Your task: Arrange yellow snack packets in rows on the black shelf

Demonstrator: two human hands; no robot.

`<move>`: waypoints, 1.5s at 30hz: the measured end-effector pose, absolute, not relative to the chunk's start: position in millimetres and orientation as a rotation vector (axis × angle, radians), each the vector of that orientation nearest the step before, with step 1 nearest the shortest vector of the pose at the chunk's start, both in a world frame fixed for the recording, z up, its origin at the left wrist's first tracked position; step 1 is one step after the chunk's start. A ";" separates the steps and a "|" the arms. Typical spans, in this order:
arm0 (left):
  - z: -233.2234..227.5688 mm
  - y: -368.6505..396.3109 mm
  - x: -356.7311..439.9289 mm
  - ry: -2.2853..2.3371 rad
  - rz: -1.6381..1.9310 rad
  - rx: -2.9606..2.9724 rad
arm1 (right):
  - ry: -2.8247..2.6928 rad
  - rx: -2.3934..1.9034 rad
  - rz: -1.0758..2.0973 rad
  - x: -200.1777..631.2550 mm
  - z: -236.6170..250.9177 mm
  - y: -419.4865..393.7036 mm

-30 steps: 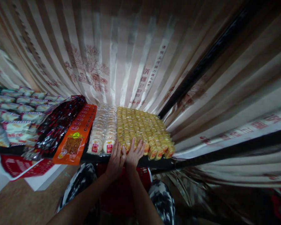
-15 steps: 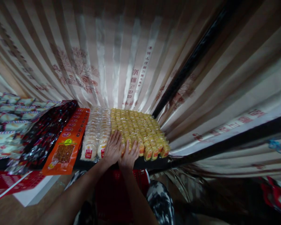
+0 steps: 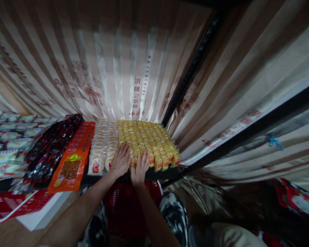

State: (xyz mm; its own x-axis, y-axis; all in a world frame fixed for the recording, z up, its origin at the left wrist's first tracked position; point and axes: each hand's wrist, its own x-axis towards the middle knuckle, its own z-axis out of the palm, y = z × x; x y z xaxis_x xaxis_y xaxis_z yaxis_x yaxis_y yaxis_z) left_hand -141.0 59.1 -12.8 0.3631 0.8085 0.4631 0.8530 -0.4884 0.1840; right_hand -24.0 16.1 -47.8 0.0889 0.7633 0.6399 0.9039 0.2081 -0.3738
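Rows of small yellow wrapped snack packs [image 3: 146, 135] stand close together on a dark shelf [image 3: 162, 175]. My left hand [image 3: 121, 159] lies on the front left of these rows, fingers stretched out over the packs. Beside it, my right hand [image 3: 139, 168] rests on the front packs with its fingers extended. Both hands press on the wrappers and neither grasps one. Just left of my left hand are two columns of white round wrapped crackers [image 3: 97, 161] with red labels. What lies under my palms is hidden.
Left of the crackers lie an orange packet of sticks [image 3: 70, 164], dark shiny packets [image 3: 54, 151] and white-blue packets [image 3: 5, 156]. Red baskets [image 3: 18, 206] are below the shelf. A pleated curtain [image 3: 110, 75] hangs behind, with a black pole [image 3: 187, 72] at the right.
The view has shifted slightly, so the shelf's right part sits further left. Both hands stay on the front of the yellow packs, with little change in pose.
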 end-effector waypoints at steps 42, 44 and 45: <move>-17.9 58.7 -143.2 -1.625 -1.291 -2.458 | -1.601 -1.635 -0.097 -18.3 -55.4 -6.4; -15.5 57.3 -147.7 -1.656 -1.375 -2.434 | -1.608 -1.650 -0.077 -18.9 -52.6 -8.0; -14.1 54.1 -149.9 -1.663 -1.401 -2.410 | -1.610 -1.653 -0.076 -19.1 -52.3 -8.3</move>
